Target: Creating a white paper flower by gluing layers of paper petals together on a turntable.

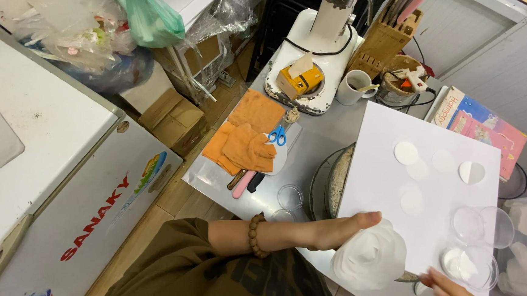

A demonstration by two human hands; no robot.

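Head view, left hand (341,230) gripping white plastic bag (371,257), right hand (445,284) just beside

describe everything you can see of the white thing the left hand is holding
The translucent white plastic container looks soft and frosted, with a whiter mass inside. It is rounded, its edges wavy, and is held tilted above the near edge of the white board. The left hand grips its upper left side, fingers over the rim. The right hand is just to its right, seemingly apart.
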